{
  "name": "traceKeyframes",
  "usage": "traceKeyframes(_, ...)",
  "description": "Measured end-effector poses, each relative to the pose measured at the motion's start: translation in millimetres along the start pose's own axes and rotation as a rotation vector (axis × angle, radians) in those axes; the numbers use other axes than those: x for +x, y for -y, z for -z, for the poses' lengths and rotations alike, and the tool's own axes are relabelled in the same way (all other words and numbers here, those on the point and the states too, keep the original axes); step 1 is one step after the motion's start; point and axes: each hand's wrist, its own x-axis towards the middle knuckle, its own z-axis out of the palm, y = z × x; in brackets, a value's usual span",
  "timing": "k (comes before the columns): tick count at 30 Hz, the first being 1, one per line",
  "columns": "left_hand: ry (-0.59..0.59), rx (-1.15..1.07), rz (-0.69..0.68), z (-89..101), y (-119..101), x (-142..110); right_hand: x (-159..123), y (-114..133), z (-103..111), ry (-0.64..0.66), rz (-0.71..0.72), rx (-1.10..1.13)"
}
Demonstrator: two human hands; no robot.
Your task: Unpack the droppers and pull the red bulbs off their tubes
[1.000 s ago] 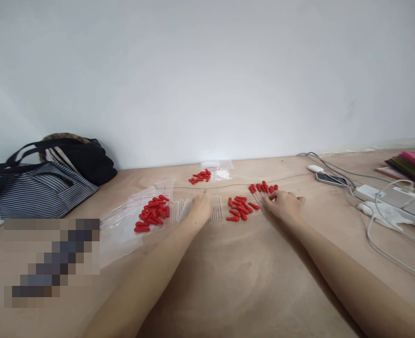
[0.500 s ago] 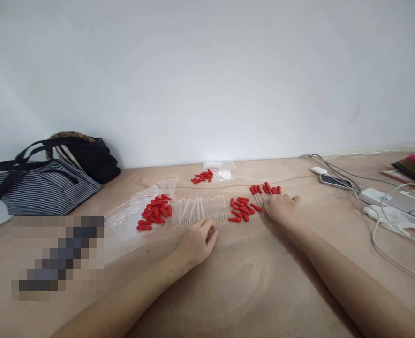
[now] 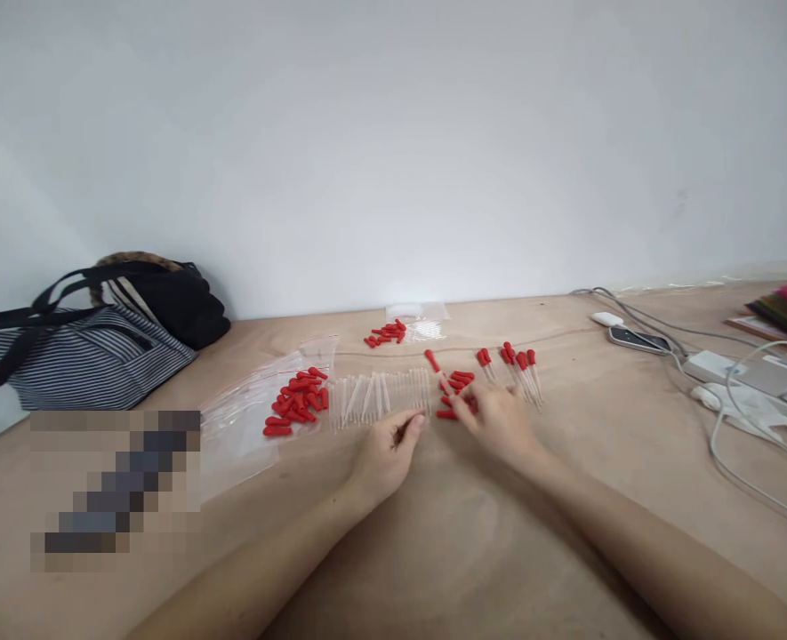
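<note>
Thumb and fingers of my right hand (image 3: 500,427) pinch a glass dropper (image 3: 441,377), its red rubber bulb pointing up and away. Beneath that hand lies a small pile of red rubber bulbs (image 3: 461,379), partly covered. My left hand (image 3: 383,458) is closed, thumb against the curled fingers; anything inside it is too small or hidden to make out. Just beyond it, glass dropper tubes (image 3: 366,396) lie in a row on the table. To the right, several droppers with red bulbs (image 3: 523,369) lie side by side.
A larger pile of red bulbs (image 3: 296,400) lies on a clear plastic bag (image 3: 239,436). Farther back are more red bulbs (image 3: 386,333) beside a small bag of tubes (image 3: 425,329). A striped bag (image 3: 100,356) stands left; cables and a power strip (image 3: 766,382) lie right.
My right hand has moved left from the finished-looking droppers to above the small bulb pile, and a dropper now shows in its fingers. My left hand has shifted slightly right and closed.
</note>
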Motion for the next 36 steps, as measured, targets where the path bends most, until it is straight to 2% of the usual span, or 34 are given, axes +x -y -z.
traceKeyframes(4,-0.044,-0.338,0.175,-19.2,-7.1,10.7,-20.3,28.3,-11.8,-0.023,0.108,0.120)
traceKeyframes(7,-0.087,-0.290,0.134,-15.3,-12.2,16.1,-24.6,31.0,-15.1,-0.073,0.156,0.162)
traceKeyframes(11,-0.049,0.204,-0.171,16.6,-14.6,18.1,-21.6,18.0,-10.5,-0.308,0.204,0.187)
traceKeyframes(13,0.006,0.461,-0.343,32.2,-10.7,14.5,-20.1,11.4,-7.8,-0.401,0.285,0.137)
traceKeyframes(17,0.031,0.720,-0.628,42.1,5.0,0.5,-18.9,8.3,-9.7,-0.309,0.539,0.008)
traceKeyframes(20,-0.003,0.791,-0.740,36.9,14.5,-6.9,-19.1,11.2,-18.9,-0.264,0.611,-0.021)
traceKeyframes(27,-0.009,0.912,-0.709,30.5,10.7,-9.9,-22.4,11.7,-33.1,-0.193,0.611,-0.019)
traceKeyframes(36,-0.034,0.961,-0.661,27.5,8.0,-12.4,-23.0,11.5,-27.6,-0.256,0.621,0.011)
